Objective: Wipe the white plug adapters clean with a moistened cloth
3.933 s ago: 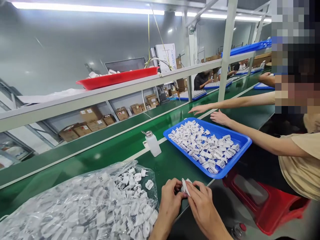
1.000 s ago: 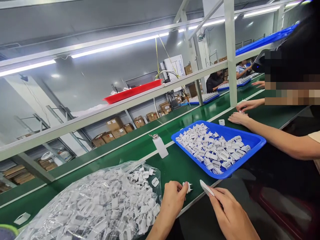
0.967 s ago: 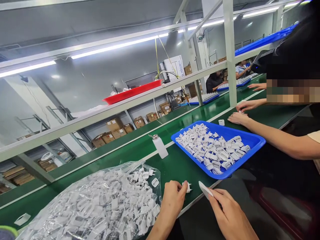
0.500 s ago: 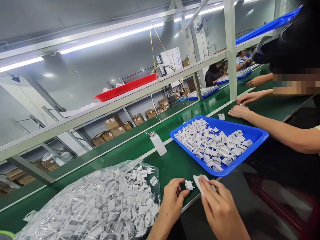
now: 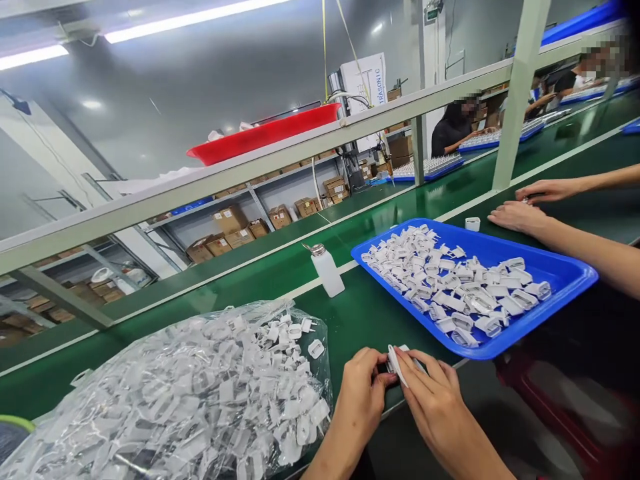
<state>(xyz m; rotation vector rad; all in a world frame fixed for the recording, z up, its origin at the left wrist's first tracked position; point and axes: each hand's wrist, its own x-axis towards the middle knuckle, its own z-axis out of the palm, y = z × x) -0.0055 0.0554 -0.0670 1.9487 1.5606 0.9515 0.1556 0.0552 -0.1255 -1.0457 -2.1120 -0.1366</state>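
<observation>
Head view: at about 6 o'clock, both of the person's hands meet at the near edge of the green belt point(image 5: 370, 313). The left hand point(image 5: 361, 399) has its fingers curled in, pinching what appears to be a small white plug part that is mostly hidden behind them. The right hand point(image 5: 434, 400) pinches a thin white pad point(image 5: 396, 363) between thumb and fingertips and presses it against that part, so the two hands touch. The work looks like wiping or fitting the piece against the pad.

To do this well, the left fingers should hold the part by its sides so that the face being worked stays exposed, and the right hand should keep the pad flat against it, not on edge. Working close over the belt means a slipped part would land there and not on the floor.

At 8 o'clock lies a clear bag of plug parts point(image 5: 190, 400), its mouth open toward the hands, with a few loose pieces spilling out. At 2 o'clock is a blue tray point(image 5: 575, 270) filled with the same white pieces, and at 12 o'clock a small white dispenser bottle point(image 5: 327, 270) stands upright. Beyond the tray, at 2 o'clock, a co-worker's hands point(image 5: 520, 213) rest on the belt.
</observation>
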